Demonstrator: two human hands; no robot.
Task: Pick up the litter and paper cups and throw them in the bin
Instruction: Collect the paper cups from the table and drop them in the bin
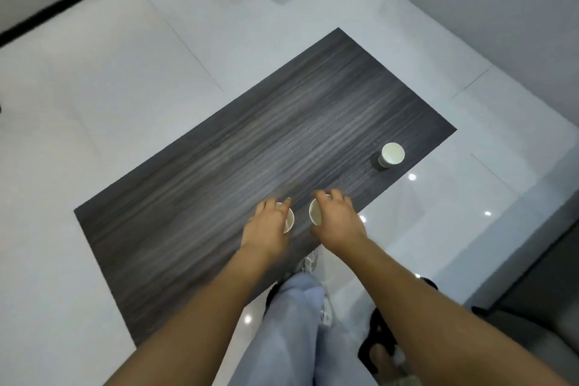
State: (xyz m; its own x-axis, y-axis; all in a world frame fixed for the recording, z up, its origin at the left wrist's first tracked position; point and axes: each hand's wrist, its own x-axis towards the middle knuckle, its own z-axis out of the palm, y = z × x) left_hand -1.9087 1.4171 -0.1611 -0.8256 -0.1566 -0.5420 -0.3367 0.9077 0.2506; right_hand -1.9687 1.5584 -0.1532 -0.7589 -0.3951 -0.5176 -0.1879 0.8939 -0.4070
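Fingers of both hands curled round paper cups; third cup (391,154) apart, no lettering legible.

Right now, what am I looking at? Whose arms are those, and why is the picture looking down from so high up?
The picture comes from a camera worn on a person's head, so you see what they see when they look down. The two arms are theirs, and below are their legs in light trousers. In front is a dark wooden table on a shiny white floor. Three paper cups are there. The left hand is wrapped around one cup, and the right hand is wrapped around a second cup. The third cup stands alone near the table's far right edge. I cannot see a bin anywhere in this picture.
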